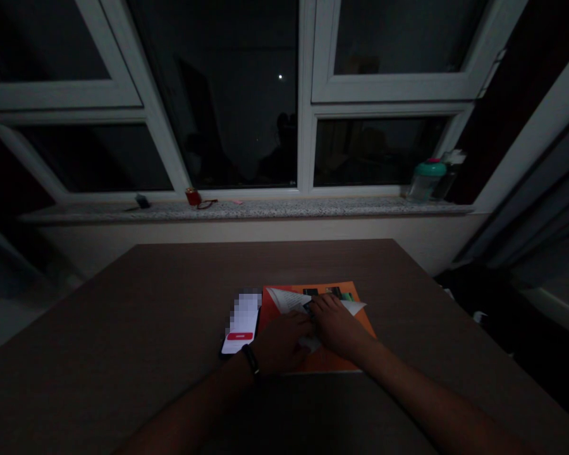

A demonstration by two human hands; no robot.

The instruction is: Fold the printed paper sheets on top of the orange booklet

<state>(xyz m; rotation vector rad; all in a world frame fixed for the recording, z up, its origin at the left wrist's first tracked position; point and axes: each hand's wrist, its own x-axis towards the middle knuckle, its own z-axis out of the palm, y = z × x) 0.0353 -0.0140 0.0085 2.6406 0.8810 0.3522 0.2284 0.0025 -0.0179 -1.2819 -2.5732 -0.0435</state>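
the person leans over the table with both forearms reaching forward. the left hand (281, 344) and the right hand (336, 325) sit close together, almost meeting, and press down on a white paper sheet (289, 300) that lies folded or bent on an orange folder (323, 361). in this dim light i can't tell whether the fingers are pinching the paper or just lying flat on it. one pointed corner of the sheet sticks out past the right hand, and a paler bit shows beneath the hands.

the folder lies on a brown surface (194, 297), toward the person's side. a black band (251, 360) circles the left wrist. just left of the folder, a smartphone (241, 322) lies with its screen lit, showing a red button, and part of the display is blurred.

farther off, a speckled stone window sill (246, 210) runs beneath dark panes. on it are a clear bottle with a teal lid (425, 180), a small red object (193, 197) and a small dark object (143, 201).
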